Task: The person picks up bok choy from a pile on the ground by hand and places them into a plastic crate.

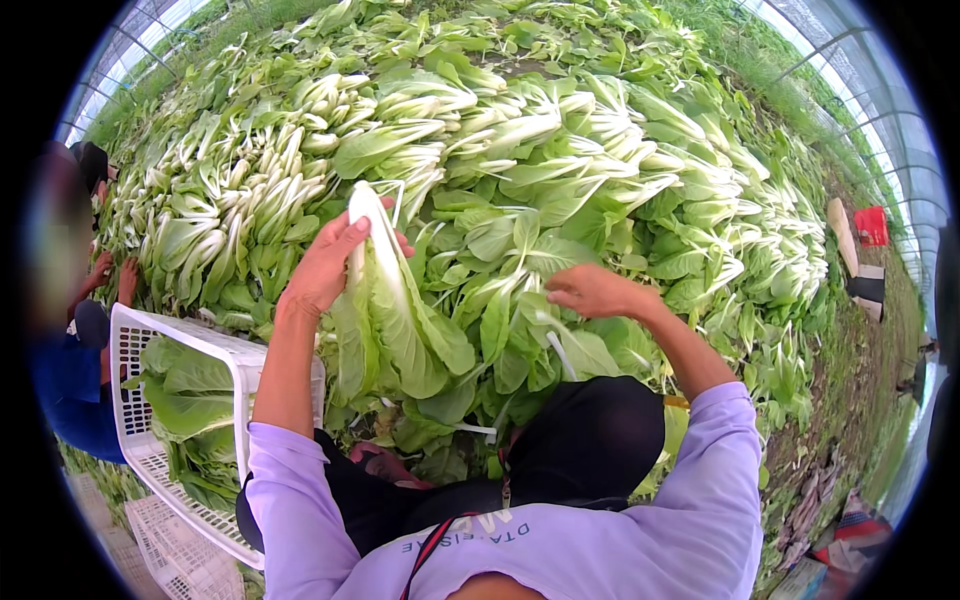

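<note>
My left hand (322, 262) grips a head of leafy cabbage (386, 300) by its white base, which points up, with the green leaves hanging down. To the right, my right hand (592, 291) is above loose green leaves (517, 330) in front of my knees, its fingers curled; whether it pinches a leaf or stem I cannot tell. Beyond both hands, a wide bed of harvested leafy heads (525, 135) covers the ground, many with white bases showing.
A white plastic crate (244, 360) holding leafy greens stands tilted at my left. Another person in blue (75, 390) crouches beyond it, hands at the greens. More crates (184, 547) lie lower left. A red packet (871, 226) lies far right, near the curved greenhouse frame (885, 112).
</note>
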A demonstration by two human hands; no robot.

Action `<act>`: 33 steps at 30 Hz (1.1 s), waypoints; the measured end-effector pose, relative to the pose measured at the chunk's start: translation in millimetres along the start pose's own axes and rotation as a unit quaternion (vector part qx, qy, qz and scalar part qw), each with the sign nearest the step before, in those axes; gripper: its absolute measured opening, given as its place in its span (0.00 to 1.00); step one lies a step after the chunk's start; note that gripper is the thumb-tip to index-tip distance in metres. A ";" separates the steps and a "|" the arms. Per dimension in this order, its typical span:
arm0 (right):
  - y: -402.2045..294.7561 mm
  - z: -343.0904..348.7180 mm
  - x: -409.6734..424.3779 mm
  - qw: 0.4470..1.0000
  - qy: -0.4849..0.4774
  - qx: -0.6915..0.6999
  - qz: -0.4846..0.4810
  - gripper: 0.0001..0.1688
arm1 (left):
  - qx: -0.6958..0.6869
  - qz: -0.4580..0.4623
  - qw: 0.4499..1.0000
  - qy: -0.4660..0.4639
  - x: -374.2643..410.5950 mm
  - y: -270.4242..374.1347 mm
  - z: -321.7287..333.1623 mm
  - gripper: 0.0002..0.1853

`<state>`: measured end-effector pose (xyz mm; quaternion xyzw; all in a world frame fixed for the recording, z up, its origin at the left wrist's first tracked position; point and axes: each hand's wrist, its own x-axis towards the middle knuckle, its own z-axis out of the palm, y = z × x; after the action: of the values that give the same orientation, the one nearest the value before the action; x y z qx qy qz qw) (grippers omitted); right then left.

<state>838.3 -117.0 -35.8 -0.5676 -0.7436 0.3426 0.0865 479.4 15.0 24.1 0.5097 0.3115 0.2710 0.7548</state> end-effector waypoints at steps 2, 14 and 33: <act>45.2 -3.0 5.6 0.991 0.115 -0.012 0.061 0.21 | -0.048 0.014 0.997 0.050 3.3 -4.4 -4.2 0.31; 198.7 -48.3 134.4 0.923 0.310 -0.067 0.218 0.23 | 0.078 -0.020 0.990 0.119 4.5 -19.7 -3.2 0.38; 176.6 -34.6 55.4 0.938 0.087 -0.263 0.208 0.20 | 0.087 0.021 0.981 0.173 -18.4 -17.3 -8.7 0.38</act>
<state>976.0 -31.4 -131.6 -0.7395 -0.6622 0.0949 -0.0746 462.4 1.0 8.9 0.5257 0.4488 0.3427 0.6362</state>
